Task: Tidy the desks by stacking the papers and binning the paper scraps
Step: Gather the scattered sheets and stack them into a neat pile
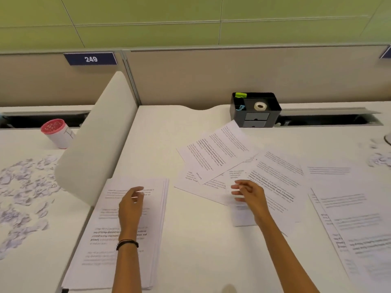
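Two desks, head view. The nearer desk (190, 246) is parted from the left desk (31, 271) by one white divider (95, 144).

One wide field of paper scraps (23, 187) covers the left desk. A second, smaller patch (378, 159) lies at the far right edge.

One stack of papers (99, 256) lies against the divider's foot, its long axis running away from the person and leaning slightly right.

Loose sheets: a fan (213, 153) of about five overlapped pages lies at centre. At least three more sheets (349, 218) lie at the right, and the exact counts are hidden by overlap. A strip of bare desk separates the fan from the stack.

There is one black organiser (257, 118) at the back holding one tape roll (260, 106), and one pink-lidded cup (56, 132) on the left desk.

The left hand (132, 206) sits over the stack's far half, fingers loosely curled and gripping nothing. Contact with the top page cannot be confirmed.

The right hand (249, 195) lies over the fan's near edge, fingers spread, mostly straight and pointing left toward the stack. Whether a sheet is pinched cannot be told.

Governing relation: the fan lies under and beyond the right hand, to the right of the stack. The right hand is therefore the nearer for carrying sheets leftward, and the left hand the nearer for steadying the stack.
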Demonstrator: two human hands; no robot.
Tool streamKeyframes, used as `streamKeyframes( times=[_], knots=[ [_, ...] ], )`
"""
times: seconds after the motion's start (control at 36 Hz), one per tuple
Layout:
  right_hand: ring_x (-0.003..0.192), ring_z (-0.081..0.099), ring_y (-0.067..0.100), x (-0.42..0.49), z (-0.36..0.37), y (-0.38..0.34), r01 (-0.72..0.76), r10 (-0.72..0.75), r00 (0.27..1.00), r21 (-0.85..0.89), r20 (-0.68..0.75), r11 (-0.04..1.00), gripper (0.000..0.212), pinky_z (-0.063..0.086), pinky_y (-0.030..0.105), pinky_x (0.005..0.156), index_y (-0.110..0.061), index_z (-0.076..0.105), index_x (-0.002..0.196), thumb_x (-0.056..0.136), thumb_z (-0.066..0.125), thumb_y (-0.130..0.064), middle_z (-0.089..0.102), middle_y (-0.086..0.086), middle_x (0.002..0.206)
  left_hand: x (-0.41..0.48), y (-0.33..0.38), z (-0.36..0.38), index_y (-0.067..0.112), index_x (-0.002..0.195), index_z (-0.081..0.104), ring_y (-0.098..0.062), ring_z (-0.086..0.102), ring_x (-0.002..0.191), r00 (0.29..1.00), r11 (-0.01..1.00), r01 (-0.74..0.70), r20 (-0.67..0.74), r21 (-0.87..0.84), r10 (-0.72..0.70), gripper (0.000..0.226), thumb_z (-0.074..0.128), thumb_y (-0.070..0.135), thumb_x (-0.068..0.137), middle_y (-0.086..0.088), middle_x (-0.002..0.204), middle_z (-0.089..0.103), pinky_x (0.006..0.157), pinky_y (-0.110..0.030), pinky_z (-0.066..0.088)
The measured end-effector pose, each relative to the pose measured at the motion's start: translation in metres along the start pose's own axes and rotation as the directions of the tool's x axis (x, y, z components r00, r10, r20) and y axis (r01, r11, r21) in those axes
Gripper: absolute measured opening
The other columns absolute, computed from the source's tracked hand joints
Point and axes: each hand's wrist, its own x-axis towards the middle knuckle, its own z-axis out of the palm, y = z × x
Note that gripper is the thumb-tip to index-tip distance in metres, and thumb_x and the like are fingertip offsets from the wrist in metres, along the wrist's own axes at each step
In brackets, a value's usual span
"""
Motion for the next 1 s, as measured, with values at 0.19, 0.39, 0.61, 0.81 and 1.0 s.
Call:
streamKeyframes(
  times=[0.19,0.39,0.61,0.81,1.0],
  knots=[
    [0.086,0.068,0.023,0.002,-0.071,0.004,0.060,-0.060,0.979,-0.009,-0.192,0.998,0.019,0.058,0.028,0.070,-0.011,0.064,0.098,0.093,0.048,-0.002,0.070,0.007,0.094,-0.018,0.030,0.053,0.018,0.101,0.064,-0.019,0.059,0.087,0.983,0.997,-0.005,0.182,-0.080,0.020,0.021,0.053,0.004,0.090,-0.004,0.095,0.066,0.066,-0.016,0.040],
    [0.103,0.057,0.018,-0.005,-0.139,0.021,0.037,-0.133,0.918,-0.253,-0.374,0.967,0.021,0.041,0.026,0.090,-0.010,0.064,0.103,0.089,0.053,0.000,0.064,0.005,0.109,-0.041,0.065,0.109,0.027,0.094,0.064,-0.021,0.063,0.085,0.919,0.993,-0.029,0.388,-0.118,0.073,0.023,0.055,0.006,0.090,-0.004,0.091,0.068,0.073,-0.025,0.046],
    [0.131,0.031,0.037,-0.001,-0.200,0.061,-0.249,-0.064,0.906,-0.651,-0.418,0.717,0.052,0.026,0.047,0.107,-0.010,0.049,0.129,0.082,0.067,-0.020,0.036,0.020,0.142,-0.089,0.110,0.175,0.017,0.101,0.065,-0.015,0.062,0.078,0.795,0.989,-0.020,0.597,-0.148,0.106,0.021,0.052,0.005,0.091,-0.003,0.088,0.067,0.061,-0.013,0.045],
    [0.135,0.026,0.036,-0.006,-0.212,0.073,-0.289,-0.043,0.936,-0.834,-0.349,0.471,0.059,0.030,0.049,0.108,-0.014,0.021,0.144,0.093,0.049,-0.026,0.023,0.023,0.147,-0.139,0.139,0.225,0.019,0.104,0.062,-0.006,0.059,0.074,0.622,0.989,-0.041,0.771,-0.143,0.137,0.023,0.047,0.005,0.093,0.002,0.090,0.064,0.064,-0.018,0.044],
    [0.130,0.034,0.039,0.004,-0.208,0.069,-0.285,-0.008,0.957,-0.945,-0.290,0.164,0.062,0.046,0.043,0.096,-0.021,0.001,0.148,0.097,0.036,-0.013,0.022,0.028,0.145,-0.190,0.157,0.272,0.015,0.116,0.055,-0.010,0.058,0.084,0.447,0.984,0.087,0.889,-0.157,0.103,0.023,0.054,0.015,0.093,0.002,0.097,0.059,0.073,-0.018,0.049]
  ],
)
